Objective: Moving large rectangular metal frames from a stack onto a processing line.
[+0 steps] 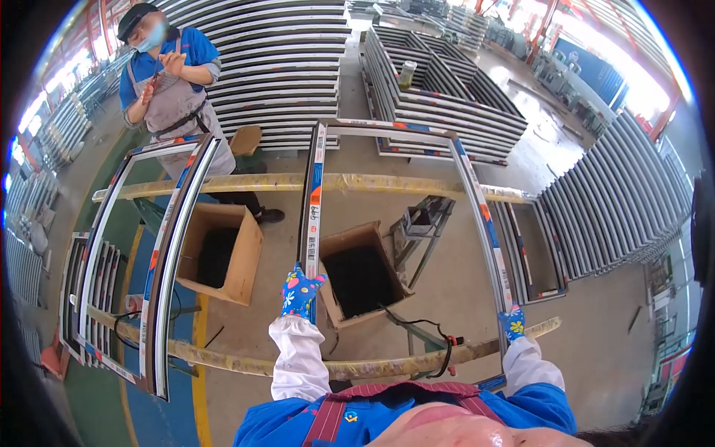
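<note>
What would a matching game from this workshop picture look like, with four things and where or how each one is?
1. Left hand
2. Right hand
3. Co-worker
4. Jar

A. Standing on stacked frames
B. On the right bar of the middle frame
C. Wearing a face mask and apron
D. On that frame's left bar

Pairs: 1-D; 2-B; 3-C; 4-A

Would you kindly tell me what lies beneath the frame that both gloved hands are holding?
Two wrapped yellowish bars cross beneath the frame; through its opening, a cardboard box, metal stand and floor show. Whatever lies directly under its rails is covered.
</note>
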`<state>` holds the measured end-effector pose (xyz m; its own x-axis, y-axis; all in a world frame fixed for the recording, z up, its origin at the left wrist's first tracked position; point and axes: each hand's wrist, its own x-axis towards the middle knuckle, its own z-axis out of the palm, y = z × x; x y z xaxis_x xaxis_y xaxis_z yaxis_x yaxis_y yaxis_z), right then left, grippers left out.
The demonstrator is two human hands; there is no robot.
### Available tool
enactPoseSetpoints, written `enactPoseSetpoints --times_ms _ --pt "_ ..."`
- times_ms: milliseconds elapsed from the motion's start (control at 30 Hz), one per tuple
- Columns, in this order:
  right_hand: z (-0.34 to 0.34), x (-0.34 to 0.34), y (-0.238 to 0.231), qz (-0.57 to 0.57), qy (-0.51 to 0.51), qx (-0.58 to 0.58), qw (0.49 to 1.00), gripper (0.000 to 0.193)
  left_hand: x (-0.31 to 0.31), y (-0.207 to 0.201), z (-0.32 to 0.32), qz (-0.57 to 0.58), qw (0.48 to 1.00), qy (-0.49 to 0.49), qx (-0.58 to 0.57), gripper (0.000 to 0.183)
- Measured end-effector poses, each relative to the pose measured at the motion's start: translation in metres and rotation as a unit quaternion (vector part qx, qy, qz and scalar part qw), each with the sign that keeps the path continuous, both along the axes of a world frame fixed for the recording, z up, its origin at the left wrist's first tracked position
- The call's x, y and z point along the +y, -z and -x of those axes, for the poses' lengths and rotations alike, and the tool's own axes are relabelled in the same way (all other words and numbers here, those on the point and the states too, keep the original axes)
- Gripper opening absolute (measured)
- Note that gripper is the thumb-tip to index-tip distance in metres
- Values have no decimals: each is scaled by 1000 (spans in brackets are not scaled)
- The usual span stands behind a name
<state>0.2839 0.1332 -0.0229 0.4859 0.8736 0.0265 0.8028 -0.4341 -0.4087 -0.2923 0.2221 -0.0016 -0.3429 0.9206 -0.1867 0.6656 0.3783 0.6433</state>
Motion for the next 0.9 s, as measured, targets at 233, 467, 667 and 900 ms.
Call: enactPoseSetpoints --times_ms 233,467,667,900 --pt "14 23 -18 67 26 -119 990 42 5 -3 -8 24 1000 2 4 85" --pt "6 37 -10 61 16 -101 993 40 4 -13 -11 38 999 0 -2 86" --pt "3 39 -5 51 2 -100 994 41 3 -2 -8 23 1000 -1 12 85" --pt "0 39 -6 57 1 -78 995 43 3 -10 -8 14 1000 7 10 82"
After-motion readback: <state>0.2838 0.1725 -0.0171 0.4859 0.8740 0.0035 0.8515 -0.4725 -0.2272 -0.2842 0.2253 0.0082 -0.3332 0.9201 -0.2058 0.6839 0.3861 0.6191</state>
